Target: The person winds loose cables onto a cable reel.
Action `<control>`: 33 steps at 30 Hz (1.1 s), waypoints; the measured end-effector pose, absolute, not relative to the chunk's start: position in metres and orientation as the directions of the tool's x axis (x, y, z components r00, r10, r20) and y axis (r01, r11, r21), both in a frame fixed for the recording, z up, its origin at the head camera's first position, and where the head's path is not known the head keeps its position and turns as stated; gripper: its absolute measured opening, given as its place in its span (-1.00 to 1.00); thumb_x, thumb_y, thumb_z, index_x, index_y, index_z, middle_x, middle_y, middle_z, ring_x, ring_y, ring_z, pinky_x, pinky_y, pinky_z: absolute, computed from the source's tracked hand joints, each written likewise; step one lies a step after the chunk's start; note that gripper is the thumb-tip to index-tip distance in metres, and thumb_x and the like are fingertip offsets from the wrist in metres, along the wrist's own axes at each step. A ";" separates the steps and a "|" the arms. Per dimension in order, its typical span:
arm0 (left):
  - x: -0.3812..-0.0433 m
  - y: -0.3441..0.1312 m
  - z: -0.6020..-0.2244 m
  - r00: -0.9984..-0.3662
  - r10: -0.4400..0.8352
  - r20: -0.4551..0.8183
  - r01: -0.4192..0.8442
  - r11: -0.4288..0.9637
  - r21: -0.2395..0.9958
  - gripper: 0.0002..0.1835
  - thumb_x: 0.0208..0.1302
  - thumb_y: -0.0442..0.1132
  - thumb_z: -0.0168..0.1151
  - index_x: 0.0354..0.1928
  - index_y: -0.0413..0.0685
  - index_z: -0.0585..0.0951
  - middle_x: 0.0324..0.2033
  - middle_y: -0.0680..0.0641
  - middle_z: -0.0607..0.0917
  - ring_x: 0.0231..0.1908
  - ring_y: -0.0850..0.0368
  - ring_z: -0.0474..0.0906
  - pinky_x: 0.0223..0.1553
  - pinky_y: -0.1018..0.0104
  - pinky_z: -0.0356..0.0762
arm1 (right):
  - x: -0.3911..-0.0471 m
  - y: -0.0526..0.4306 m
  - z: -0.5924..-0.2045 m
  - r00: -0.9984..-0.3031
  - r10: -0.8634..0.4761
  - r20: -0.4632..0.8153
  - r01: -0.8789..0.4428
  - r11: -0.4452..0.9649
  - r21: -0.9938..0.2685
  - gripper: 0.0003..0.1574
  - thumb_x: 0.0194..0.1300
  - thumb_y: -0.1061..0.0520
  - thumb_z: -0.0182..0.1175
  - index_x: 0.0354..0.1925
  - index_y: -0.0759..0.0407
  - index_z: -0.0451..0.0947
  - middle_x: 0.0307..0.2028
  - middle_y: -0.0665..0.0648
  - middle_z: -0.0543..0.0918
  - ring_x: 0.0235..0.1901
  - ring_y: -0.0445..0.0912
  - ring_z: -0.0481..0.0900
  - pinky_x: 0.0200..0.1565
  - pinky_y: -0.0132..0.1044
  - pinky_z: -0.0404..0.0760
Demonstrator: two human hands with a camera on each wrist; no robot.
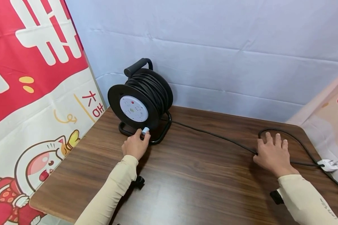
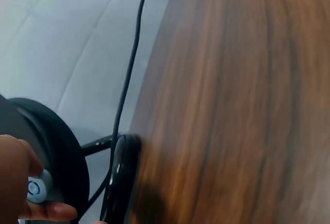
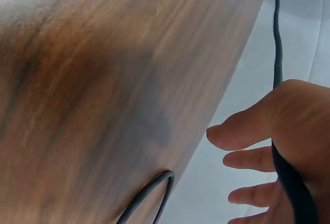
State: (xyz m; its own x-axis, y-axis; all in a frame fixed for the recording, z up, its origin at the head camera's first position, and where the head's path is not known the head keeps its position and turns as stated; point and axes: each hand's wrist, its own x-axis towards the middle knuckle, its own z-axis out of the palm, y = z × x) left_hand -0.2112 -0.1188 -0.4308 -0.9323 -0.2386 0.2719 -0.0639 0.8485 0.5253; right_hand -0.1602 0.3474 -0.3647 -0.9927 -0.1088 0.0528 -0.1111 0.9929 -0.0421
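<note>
A black cable reel point(image 1: 114, 104) with a white socket disc point(image 1: 133, 108) stands on its tube frame at the back left of the table. My left hand point(image 1: 135, 145) pinches the small pale blue knob point(image 1: 145, 130) low on the reel's face between thumb and fingers; the left wrist view shows the knob's round end point(image 2: 38, 188). From the reel, a black cable point(image 1: 214, 135) stretches right to my right hand point(image 1: 273, 154). That hand is spread, fingers extended and apart, and the right wrist view shows the cable point(image 3: 291, 182) crossing its palm.
Beyond the right hand the cable loops near the table's right edge, where a white plug point(image 1: 328, 165) lies. A pale cloth wall point(image 1: 214, 56) rises behind the brown wooden table point(image 1: 191, 175). A printed red and white cloth point(image 1: 39, 93) hangs at the left.
</note>
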 end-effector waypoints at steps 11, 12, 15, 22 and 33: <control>-0.214 -0.140 -0.430 -0.950 -0.197 0.242 -0.070 0.891 0.450 -0.55 0.19 0.28 -0.12 -0.18 0.13 0.51 -0.42 -0.14 0.66 -0.56 -0.21 0.52 -0.65 0.02 0.30 | -0.162 0.347 -0.358 -0.993 -0.098 0.068 -0.097 0.995 0.007 -0.16 -0.03 0.09 0.28 0.13 0.54 0.25 0.19 0.66 0.01 0.17 0.60 -0.28 0.08 0.41 -0.35; -0.214 -0.142 -0.431 -0.948 -0.197 0.251 -0.069 0.895 0.440 -0.55 0.20 0.28 -0.13 -0.19 0.13 0.51 -0.45 -0.13 0.65 -0.56 -0.21 0.52 -0.66 0.02 0.29 | -0.161 0.348 -0.357 -0.994 -0.092 0.064 -0.091 0.996 0.008 -0.16 -0.02 0.09 0.28 0.13 0.53 0.25 0.19 0.66 0.01 0.17 0.60 -0.28 0.08 0.41 -0.34; -0.217 -0.146 -0.434 -0.940 -0.197 0.278 -0.071 0.911 0.406 -0.55 0.20 0.28 -0.13 -0.22 0.11 0.51 -0.53 -0.09 0.61 -0.56 -0.21 0.52 -0.66 0.02 0.28 | -0.159 0.348 -0.356 -0.995 -0.081 0.063 -0.080 0.997 0.012 -0.16 -0.03 0.08 0.28 0.12 0.53 0.26 0.17 0.65 0.02 0.16 0.60 -0.26 0.08 0.41 -0.32; -0.219 -0.155 -0.436 -0.920 -0.197 0.337 -0.071 0.933 0.353 -0.54 0.19 0.24 -0.08 -0.25 0.03 0.54 -0.60 -0.11 0.56 -0.57 -0.24 0.53 -0.66 -0.01 0.26 | -0.158 0.353 -0.358 -0.991 -0.107 0.081 -0.104 0.994 0.039 -0.15 -0.07 0.06 0.32 0.10 0.52 0.30 0.16 0.65 0.07 0.15 0.60 -0.22 0.07 0.42 -0.29; -0.230 -0.179 -0.432 -0.902 -0.225 0.370 -0.106 0.943 0.316 -0.55 0.17 0.19 -0.01 -0.16 -0.01 0.57 -0.60 -0.18 0.61 -0.58 -0.24 0.53 -0.65 -0.04 0.27 | -0.154 0.372 -0.365 -0.991 -0.094 0.094 -0.088 0.994 0.068 -0.14 -0.12 0.02 0.37 0.05 0.51 0.33 0.15 0.67 0.09 0.15 0.61 -0.21 0.07 0.42 -0.29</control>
State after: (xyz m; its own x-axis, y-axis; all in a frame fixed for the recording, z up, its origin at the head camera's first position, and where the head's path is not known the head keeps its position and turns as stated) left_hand -0.2301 -0.1786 -0.4322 -0.9015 -0.2250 0.3697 -0.1057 0.9428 0.3161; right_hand -0.1544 0.3721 -0.3646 -0.9911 -0.0944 0.0943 -0.0882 0.9938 0.0678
